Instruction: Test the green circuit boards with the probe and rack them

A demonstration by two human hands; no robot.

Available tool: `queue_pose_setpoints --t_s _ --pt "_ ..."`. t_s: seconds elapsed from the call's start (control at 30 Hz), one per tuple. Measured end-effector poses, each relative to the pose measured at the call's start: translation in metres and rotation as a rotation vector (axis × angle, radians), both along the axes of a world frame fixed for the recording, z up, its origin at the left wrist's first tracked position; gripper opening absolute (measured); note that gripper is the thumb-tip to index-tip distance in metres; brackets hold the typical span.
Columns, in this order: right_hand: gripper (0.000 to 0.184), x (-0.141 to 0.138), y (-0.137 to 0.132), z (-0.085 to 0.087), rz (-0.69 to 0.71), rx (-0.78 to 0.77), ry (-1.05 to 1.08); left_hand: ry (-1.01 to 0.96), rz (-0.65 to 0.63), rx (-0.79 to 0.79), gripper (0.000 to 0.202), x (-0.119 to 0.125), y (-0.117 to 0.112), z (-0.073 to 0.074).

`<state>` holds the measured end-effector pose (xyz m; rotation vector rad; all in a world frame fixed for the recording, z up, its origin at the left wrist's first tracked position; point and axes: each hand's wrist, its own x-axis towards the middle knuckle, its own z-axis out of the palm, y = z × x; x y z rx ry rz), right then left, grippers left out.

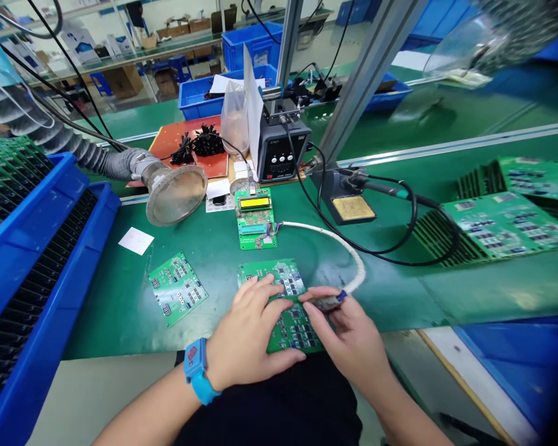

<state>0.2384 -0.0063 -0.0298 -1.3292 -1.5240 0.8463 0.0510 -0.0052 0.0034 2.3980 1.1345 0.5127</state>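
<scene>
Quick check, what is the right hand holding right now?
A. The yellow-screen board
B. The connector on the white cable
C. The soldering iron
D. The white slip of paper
B. The right hand pinches the connector at the end of the white cable, above a green circuit board.

The right hand (351, 337) hides most of the cable connector (326, 303); stacked circuit boards (506, 223) run past the right edge.

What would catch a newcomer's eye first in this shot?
The bare hands come first, at bottom centre: the left hand lies on a green circuit board, and the right hand pinches a white cable's plug at its edge. Above them sits a board with a yellow display; a large blue rack fills the left side.
</scene>
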Motion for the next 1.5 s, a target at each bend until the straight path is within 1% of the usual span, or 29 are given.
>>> queue_pose_setpoints --t_s 0.1,0.23,0.4,0.57,0.7,0.8,0.93,1.03,1.5 --pt "0.007 0.0 0.001 -0.002 -0.005 0.018 0.008 0.003 0.007 -0.007 0.067 0.001 0.001 0.0" --pt "0.009 0.004 -0.001 -0.006 0.032 0.013 0.026 0.025 0.003 -0.012 0.068 0.001 0.002 0.001" --pt "0.01 0.007 -0.002 -0.002 0.015 0.048 -0.072 0.087 -0.03 -0.014 0.083 0.0 0.003 0.007" --pt "0.008 0.004 -0.003 0.002 -0.015 0.067 -0.113 0.155 -0.017 -0.003 0.104 0.001 0.008 0.01" --pt "0.008 0.004 -0.003 0.002 -0.018 0.058 -0.112 0.194 -0.012 -0.011 0.108 0.0 0.014 0.011" --pt "0.008 0.004 -0.003 0.002 -0.02 0.049 -0.117 0.234 0.029 -0.027 0.113 0.0 0.017 0.014" --pt "0.009 0.003 -0.003 0.002 -0.026 0.04 -0.121 0.276 0.049 -0.103 0.122 0.001 0.019 0.02" --pt "0.01 0.003 -0.003 0.002 -0.03 0.037 -0.128 0.282 0.048 -0.131 0.123 0.0 0.02 0.022" --pt "0.011 0.003 -0.004 0.0 -0.058 0.035 -0.132 0.307 0.08 -0.069 0.118 0.002 0.021 0.02"
